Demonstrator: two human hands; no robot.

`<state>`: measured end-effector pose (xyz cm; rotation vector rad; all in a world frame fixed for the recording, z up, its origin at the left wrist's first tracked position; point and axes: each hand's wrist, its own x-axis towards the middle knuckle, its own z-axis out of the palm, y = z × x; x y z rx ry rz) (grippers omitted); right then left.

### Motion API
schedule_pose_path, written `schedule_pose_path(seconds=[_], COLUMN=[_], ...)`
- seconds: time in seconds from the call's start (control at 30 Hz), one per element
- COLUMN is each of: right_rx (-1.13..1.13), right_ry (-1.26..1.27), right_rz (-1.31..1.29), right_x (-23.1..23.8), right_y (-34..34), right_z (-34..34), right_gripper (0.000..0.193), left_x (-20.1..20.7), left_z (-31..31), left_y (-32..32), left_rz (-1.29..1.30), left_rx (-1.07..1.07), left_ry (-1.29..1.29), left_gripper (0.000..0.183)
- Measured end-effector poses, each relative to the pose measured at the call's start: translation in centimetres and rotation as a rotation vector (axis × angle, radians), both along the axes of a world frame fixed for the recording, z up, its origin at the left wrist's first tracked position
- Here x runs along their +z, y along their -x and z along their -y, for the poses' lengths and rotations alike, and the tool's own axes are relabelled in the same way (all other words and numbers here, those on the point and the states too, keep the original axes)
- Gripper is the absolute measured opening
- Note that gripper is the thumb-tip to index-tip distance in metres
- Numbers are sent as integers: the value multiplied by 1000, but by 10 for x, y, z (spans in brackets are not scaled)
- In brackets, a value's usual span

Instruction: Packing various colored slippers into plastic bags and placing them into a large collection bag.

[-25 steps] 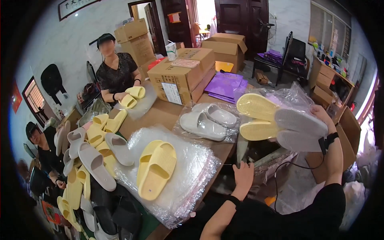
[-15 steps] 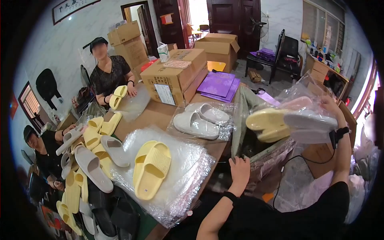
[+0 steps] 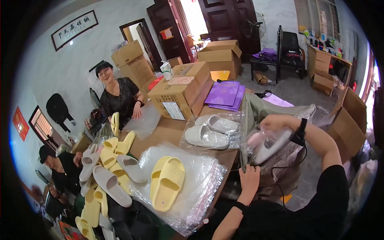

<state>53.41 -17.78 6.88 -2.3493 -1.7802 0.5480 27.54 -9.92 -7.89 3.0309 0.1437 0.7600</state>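
Note:
My left hand (image 3: 249, 181) is curled over the near rim of a grey-green sack (image 3: 253, 105) beside the table's right edge. My right hand (image 3: 276, 123) is at the sack's mouth, closed on the clear plastic bag around a pair of pale grey slippers (image 3: 276, 145). Something pink shows through the plastic beside them; the yellow slippers are hidden. On the table left of the sack lies a bagged pair of white slippers (image 3: 208, 137). Nearer to me, a yellow pair (image 3: 166, 182) rests on a stack of clear plastic bags (image 3: 204, 188).
Loose yellow, grey and black slippers (image 3: 112, 186) crowd the table's left side. A carton (image 3: 176, 100) and purple folders (image 3: 226, 96) stand farther back. Two people (image 3: 120, 98) sit across and at the left. A black cable (image 3: 276, 186) hangs from my right wrist. An open carton (image 3: 348, 124) is at right.
My right hand has moved left and inward, bringing the bagged slippers from beside the sack down into its mouth. My left hand stays on the rim. The view has shifted.

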Motion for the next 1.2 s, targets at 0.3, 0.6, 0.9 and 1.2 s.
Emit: schedule_pose_path(seconds=[0.3,0.6,0.9,1.2], right_rx=[-432,-106,-363,-1001], right_ry=[287,-158,-1103,-1252], right_rz=[341,514,78,-273], right_x=[-122,-105,-41,27], right_y=[-46,82,-3,-33], right_z=[-3,-164,-113,81], right_gripper=[29,92,33,21], left_x=[12,18,9,19], left_z=[-5,-6,10,-3], left_y=[7,9,-1,3], left_rz=[-35,-131,-126,-29], left_rx=[-133,-116,-173,-170], left_ry=[42,15,28,62], left_gripper=[20,21,22,21])
